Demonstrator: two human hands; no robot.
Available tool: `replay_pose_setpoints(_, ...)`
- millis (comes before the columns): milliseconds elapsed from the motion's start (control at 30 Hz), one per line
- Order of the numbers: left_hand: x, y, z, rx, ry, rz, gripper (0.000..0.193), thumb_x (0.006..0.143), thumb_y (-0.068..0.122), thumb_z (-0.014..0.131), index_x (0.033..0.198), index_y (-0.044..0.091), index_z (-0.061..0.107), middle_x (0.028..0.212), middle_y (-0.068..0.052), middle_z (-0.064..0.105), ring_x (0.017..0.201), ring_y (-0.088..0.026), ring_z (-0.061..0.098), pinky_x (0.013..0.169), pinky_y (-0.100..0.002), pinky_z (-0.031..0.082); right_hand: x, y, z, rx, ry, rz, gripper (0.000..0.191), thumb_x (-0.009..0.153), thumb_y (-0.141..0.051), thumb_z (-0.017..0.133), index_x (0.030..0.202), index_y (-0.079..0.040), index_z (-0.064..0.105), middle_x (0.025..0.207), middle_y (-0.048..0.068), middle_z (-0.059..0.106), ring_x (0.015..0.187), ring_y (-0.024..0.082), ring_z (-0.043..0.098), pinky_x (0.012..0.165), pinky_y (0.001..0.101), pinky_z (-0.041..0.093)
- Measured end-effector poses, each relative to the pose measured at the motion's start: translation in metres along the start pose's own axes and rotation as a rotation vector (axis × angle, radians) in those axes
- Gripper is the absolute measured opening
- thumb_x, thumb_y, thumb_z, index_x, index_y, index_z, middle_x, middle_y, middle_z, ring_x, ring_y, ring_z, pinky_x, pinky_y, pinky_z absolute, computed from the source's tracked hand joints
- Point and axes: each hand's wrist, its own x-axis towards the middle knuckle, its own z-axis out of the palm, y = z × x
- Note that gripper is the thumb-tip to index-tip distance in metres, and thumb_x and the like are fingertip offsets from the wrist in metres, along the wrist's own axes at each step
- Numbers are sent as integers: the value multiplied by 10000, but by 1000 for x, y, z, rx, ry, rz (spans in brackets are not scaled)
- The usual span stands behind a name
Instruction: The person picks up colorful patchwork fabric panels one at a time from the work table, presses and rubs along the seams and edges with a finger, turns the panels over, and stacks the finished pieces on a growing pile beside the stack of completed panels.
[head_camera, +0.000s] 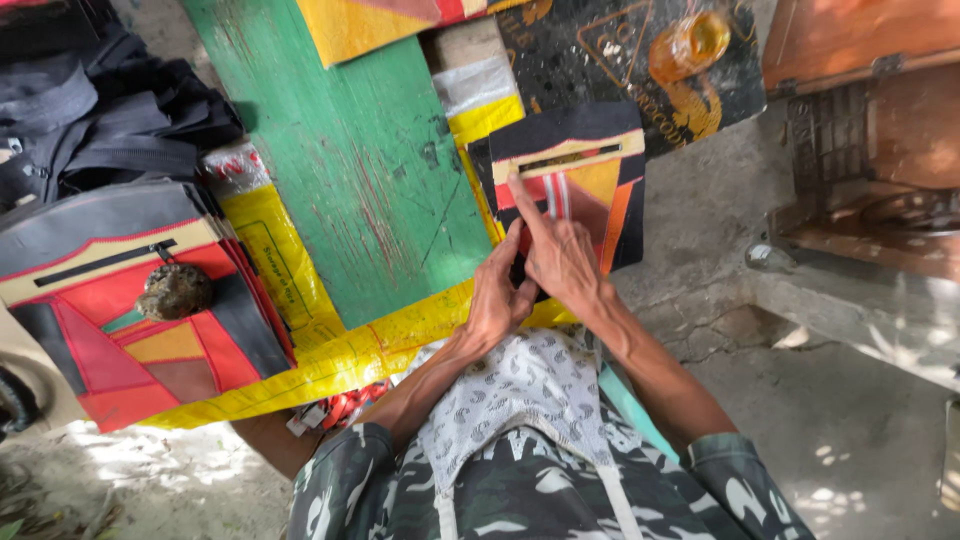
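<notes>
At centre frame, my right hand (562, 258) presses a finger on the soft, light patchwork pouch (570, 180); left hand (497, 300) pinches its lower edge.

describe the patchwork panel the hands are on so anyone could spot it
Start at the green wooden plank. At its right edge lies a patchwork panel, black on top with a cream slot strip. Unlike the larger panel at left, weighted by a stone, it sits under the right hand.
</notes>
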Motion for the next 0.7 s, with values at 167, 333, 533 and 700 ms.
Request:
replay_pose_setpoints(167,1,2,2,29,30,18,747,836,-42,661,1530,-45,385,1224,-232,670,895,-226,641,742,-323,540,0,6,-2,-76,-191,187,948,799,19,613,1645,-176,232,582,210,624,579,406,639,620,502,513)
replay_pose_setpoints(333,2,13,1,35,-18,-182,735,862,2,685,1542,-9,405,1000,-181,711,604,-127,518,543,-295,482,-22,42,-23,342,417,168,505,970,56,519,1446,-105,575,806,80,647,706,208,658,695,342,556)
replay_pose_setpoints(533,2,18,-1,47,-20,-137,747,858,7,689,1538,-15,383,1117,-202,722,581,-126,512,529,-292,475,-33,82,-35,-20,381,115,791,797,147,614,1550,-20,441,1164,180,482,1065,335,537,902,436,498)
replay_pose_setpoints(700,2,16,-2,68,-18,-108,755,860,13,695,1541,-22,372,1185,-234,704,614,-158,543,565,-307,497,-21,86,-30,-151,311,115,919,749,155,629,1608,-16,351,1109,195,434,1032,362,491,937,482,441)
